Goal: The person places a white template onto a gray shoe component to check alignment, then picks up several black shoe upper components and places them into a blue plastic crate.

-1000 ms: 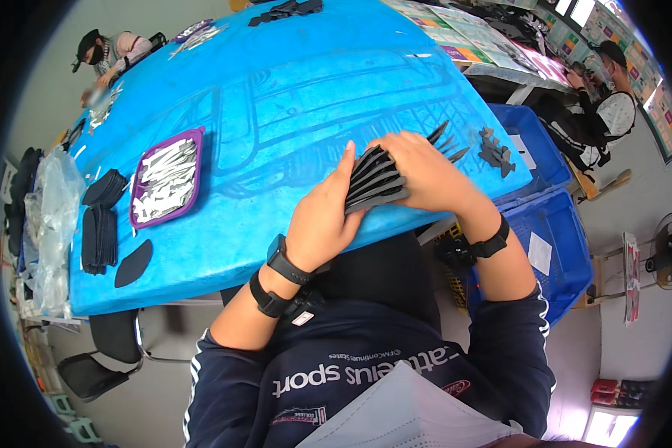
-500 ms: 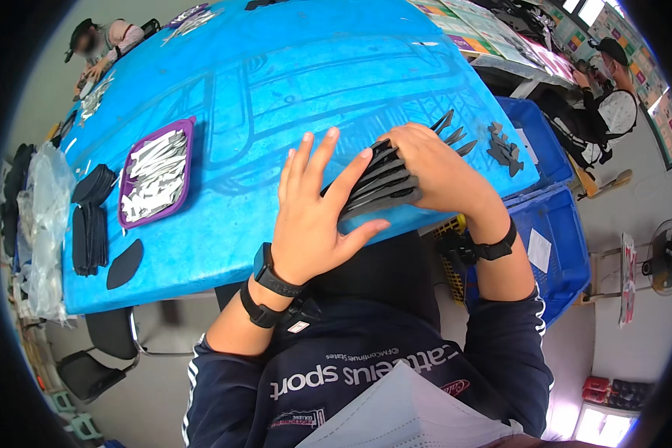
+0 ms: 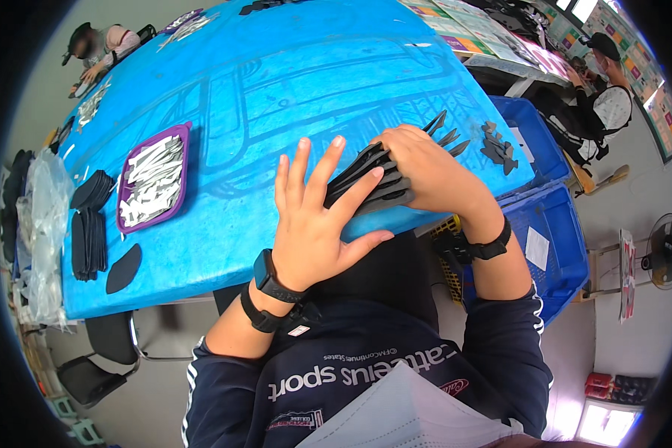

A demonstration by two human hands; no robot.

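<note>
My right hand (image 3: 440, 170) grips a stack of flat, dark grey-black curved pieces (image 3: 387, 181) from its right end, fingers curled over the far side. The stack is fanned out near the front edge of the blue table. At its left is my left hand (image 3: 313, 228), open with fingers spread and thumb stretched out. Its index finger lies against or just over the stack's left part; contact is hard to tell. Beyond my right hand, several thin dark strips (image 3: 446, 136) fan out on the table, partly hidden by the hand.
A purple tray (image 3: 187, 160) of white and grey strips stands on the blue table (image 3: 291, 82). Left of it are stacked black oval pieces (image 3: 88, 243) and one loose piece (image 3: 125, 269). Small grey scraps (image 3: 498, 148) lie at right, near blue crates (image 3: 567, 261). Two people work farther off.
My left hand's fingers have spread a little wider. The stack in my right hand has shifted slightly to the left, and its pieces lie somewhat differently.
</note>
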